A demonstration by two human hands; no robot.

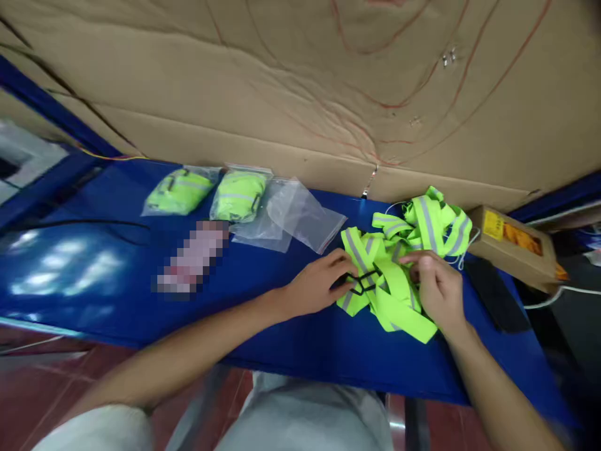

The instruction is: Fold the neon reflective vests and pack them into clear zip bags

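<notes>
A neon-yellow reflective strap (399, 291) with grey stripes lies in a loose heap on the blue table. At its left side my left hand (322, 282) has its fingers closed on a black plastic buckle (366, 283) attached to the strap. On the right, my right hand (434, 282) pinches part of the same strap between its bent fingers; the exact grip is partly hidden. Just behind the hands sits another pile of neon-yellow reflective straps (429, 225).
Two bagged neon-yellow bundles, a left bag (181, 191) and a right bag (239, 195), lie near the cardboard wall (282, 100). Clear plastic bags (300, 213) are beside them. A cardboard box (516, 244) and a dark phone-like slab (496, 294) lie right. A blurred-out item (195, 257) lies left.
</notes>
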